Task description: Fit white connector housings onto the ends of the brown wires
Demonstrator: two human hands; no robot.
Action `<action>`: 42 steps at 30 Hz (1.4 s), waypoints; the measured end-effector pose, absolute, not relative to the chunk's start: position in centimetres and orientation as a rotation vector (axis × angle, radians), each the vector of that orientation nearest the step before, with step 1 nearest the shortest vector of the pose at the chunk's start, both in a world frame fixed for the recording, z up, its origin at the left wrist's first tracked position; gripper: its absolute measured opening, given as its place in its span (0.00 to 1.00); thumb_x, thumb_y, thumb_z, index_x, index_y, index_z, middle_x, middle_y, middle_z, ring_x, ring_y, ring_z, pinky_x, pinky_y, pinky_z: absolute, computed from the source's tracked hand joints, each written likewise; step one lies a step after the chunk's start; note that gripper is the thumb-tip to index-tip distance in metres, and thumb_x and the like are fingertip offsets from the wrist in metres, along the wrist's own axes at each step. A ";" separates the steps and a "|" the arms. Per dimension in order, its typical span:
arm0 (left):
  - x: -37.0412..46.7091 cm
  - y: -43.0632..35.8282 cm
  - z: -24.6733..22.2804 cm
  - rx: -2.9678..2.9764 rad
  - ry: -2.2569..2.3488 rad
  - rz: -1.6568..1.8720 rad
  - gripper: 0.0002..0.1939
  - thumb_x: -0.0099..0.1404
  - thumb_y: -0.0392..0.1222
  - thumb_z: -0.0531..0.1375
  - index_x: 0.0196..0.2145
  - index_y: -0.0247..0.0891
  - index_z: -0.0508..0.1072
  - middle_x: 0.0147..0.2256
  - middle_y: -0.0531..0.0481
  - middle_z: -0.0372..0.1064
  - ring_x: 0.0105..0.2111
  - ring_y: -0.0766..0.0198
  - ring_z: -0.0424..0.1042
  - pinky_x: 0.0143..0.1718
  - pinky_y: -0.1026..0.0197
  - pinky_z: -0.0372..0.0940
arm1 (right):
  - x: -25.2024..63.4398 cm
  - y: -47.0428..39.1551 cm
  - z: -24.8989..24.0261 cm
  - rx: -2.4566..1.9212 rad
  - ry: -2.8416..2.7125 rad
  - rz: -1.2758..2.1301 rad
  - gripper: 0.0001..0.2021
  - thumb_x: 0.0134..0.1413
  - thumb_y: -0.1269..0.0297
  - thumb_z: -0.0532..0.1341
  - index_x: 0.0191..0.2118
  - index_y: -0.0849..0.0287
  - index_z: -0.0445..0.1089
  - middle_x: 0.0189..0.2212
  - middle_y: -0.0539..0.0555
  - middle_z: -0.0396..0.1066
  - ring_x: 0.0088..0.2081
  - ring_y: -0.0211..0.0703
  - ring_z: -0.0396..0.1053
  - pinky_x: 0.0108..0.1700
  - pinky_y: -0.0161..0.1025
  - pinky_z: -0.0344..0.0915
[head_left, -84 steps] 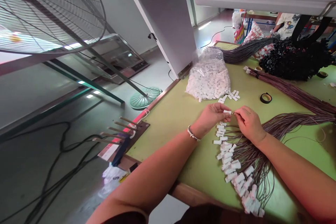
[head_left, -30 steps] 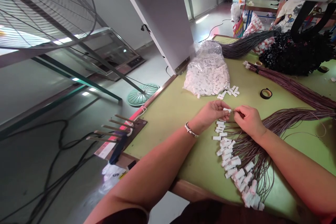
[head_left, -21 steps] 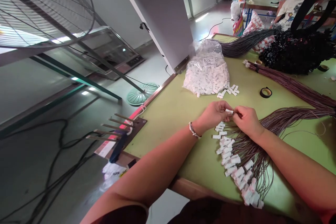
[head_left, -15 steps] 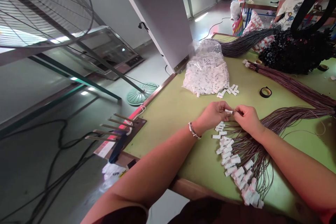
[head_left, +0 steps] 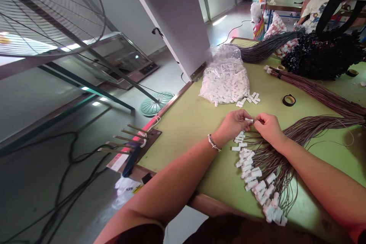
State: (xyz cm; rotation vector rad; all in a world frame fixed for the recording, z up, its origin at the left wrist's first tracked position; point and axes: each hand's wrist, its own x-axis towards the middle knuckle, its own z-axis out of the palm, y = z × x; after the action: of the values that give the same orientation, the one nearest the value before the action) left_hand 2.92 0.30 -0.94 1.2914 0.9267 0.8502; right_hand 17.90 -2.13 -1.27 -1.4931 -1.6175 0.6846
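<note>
My left hand (head_left: pixel 235 124) pinches a small white connector housing (head_left: pixel 249 120) between thumb and fingers. Close against it, my right hand (head_left: pixel 267 126) is closed on the end of a thin brown wire, mostly hidden by the fingertips. Below both hands lies a row of white connector housings (head_left: pixel 251 175) fixed on wire ends. Their brown wires (head_left: pixel 303 129) run under my right forearm to a bundle at the right. Beyond my hands stands a clear bag of white housings (head_left: pixel 225 76), with several loose housings (head_left: pixel 251 99) at its corner.
A roll of black tape (head_left: pixel 289 100) lies behind my right hand. Further back are a reddish wire bundle (head_left: pixel 309 85) and a black heap of parts (head_left: pixel 323 55). A board with metal prongs (head_left: pixel 148 145) sits at the left table edge, near a fan (head_left: pixel 51 11). Another person (head_left: pixel 317 11) is in the background.
The housing and the wire end stay pinched together, with the fingers shifting only very slightly. The camera view has tilted a little.
</note>
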 end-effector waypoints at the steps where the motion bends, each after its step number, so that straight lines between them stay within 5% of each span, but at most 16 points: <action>1: 2.9 0.4 -1.0 1.292 0.914 0.856 0.04 0.54 0.31 0.62 0.27 0.32 0.68 0.18 0.55 0.67 0.19 0.72 0.68 0.24 0.69 0.65 | 17.9 -2.1 -1.2 -1.493 -1.595 0.720 0.05 0.38 0.65 0.54 0.18 0.58 0.63 0.12 0.45 0.56 0.17 0.33 0.50 0.20 0.32 0.48; 34: 1.7 1.6 -1.1 1.200 0.768 0.852 0.13 0.53 0.40 0.66 0.31 0.32 0.66 0.21 0.52 0.70 0.21 0.71 0.69 0.25 0.67 0.66 | 18.1 -2.3 -0.3 -1.478 -1.407 0.913 0.06 0.36 0.64 0.53 0.17 0.59 0.63 0.13 0.45 0.54 0.18 0.33 0.49 0.21 0.33 0.48; 42: 1.9 1.2 -1.2 1.483 0.837 0.832 0.05 0.57 0.35 0.62 0.29 0.33 0.68 0.21 0.54 0.68 0.22 0.71 0.69 0.27 0.66 0.66 | 18.3 -2.0 -0.5 -1.450 -1.431 1.054 0.06 0.36 0.64 0.54 0.17 0.59 0.61 0.14 0.45 0.53 0.21 0.33 0.49 0.22 0.33 0.47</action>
State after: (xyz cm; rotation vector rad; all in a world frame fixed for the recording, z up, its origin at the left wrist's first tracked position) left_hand 1.91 1.21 -1.15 1.4829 0.8367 0.8317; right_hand 18.33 -2.02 -0.49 -1.4503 -1.4308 1.0540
